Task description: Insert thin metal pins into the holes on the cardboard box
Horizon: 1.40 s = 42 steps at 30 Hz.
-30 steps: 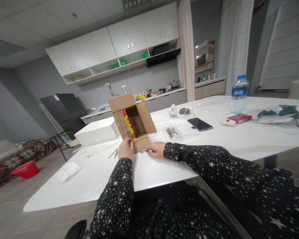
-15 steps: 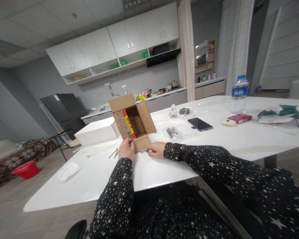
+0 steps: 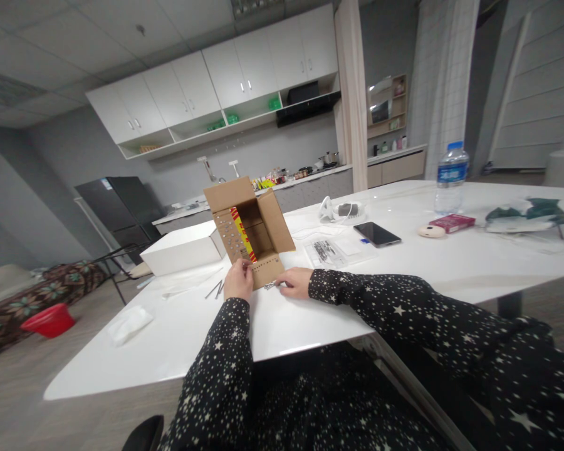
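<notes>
An upright cardboard box (image 3: pixel 263 235) stands with its flaps spread. Round metal heads dot its left flap (image 3: pixel 228 235), next to a yellow and red strip, and a row of small holes runs across the front flap (image 3: pixel 266 270). At the lower corner between these flaps, my left hand (image 3: pixel 239 280) is closed, with its fingertips against the cardboard; whatever they pinch is hidden. My right hand (image 3: pixel 295 282) rests on the table, fingers curled together at several thin metal pieces (image 3: pixel 270 285) by the front flap. More metal rods (image 3: pixel 212 290) lie left of my left hand.
Behind the box on the left is a white box (image 3: pixel 183 249), with crumpled white plastic (image 3: pixel 130 324) nearer me. To the right are a clear plastic packet (image 3: pixel 338 252), a phone (image 3: pixel 377 234), a maroon pack (image 3: pixel 452 223), a water bottle (image 3: pixel 450 181) and a green-and-white bundle (image 3: pixel 521 216).
The fingers of my left hand have shifted slightly at the box corner. My right hand, the box and the metal pieces look unmoved.
</notes>
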{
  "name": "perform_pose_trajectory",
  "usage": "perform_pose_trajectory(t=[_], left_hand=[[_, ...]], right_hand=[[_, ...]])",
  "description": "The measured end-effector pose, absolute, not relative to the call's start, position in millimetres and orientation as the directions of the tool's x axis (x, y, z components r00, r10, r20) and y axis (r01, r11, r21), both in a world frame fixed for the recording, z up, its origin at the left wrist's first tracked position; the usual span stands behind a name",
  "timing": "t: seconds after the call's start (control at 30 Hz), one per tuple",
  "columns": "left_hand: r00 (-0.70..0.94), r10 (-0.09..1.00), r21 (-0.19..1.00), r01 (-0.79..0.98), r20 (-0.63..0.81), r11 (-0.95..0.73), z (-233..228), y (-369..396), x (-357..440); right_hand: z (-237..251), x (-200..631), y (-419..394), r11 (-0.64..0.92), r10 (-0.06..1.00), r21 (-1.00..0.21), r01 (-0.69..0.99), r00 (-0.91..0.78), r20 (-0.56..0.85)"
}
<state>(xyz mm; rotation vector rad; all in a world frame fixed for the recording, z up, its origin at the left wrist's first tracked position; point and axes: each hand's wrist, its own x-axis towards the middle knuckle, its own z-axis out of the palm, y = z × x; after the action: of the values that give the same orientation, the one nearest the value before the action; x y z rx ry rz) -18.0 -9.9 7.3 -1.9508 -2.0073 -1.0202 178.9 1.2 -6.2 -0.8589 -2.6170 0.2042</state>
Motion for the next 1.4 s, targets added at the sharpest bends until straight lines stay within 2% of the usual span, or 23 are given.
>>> perform_pose_trajectory(t=[0.5,1.1,1.4], left_hand=[[-0.094,0.845,0.324,0.941,0.526,-0.097,5.8,-7.8,-18.5],[-0.076,0.871,0.197,0.98,0.486,-0.025,9.5,-11.0,-11.8],[-0.111,0.837,0.236,0.971,0.536,-0.022,6.4,-7.5,-15.9]], right_hand=[[-5.6,178.6,-0.3,0.794,0.607,-0.256,0.551,-0.733,0.307],[-6.2,178.1,0.7,0.788,0.615,-0.261,0.558,-0.729,0.299],[-5.7,178.9,0.0,0.793,0.609,-0.262,0.55,-0.733,0.304]])
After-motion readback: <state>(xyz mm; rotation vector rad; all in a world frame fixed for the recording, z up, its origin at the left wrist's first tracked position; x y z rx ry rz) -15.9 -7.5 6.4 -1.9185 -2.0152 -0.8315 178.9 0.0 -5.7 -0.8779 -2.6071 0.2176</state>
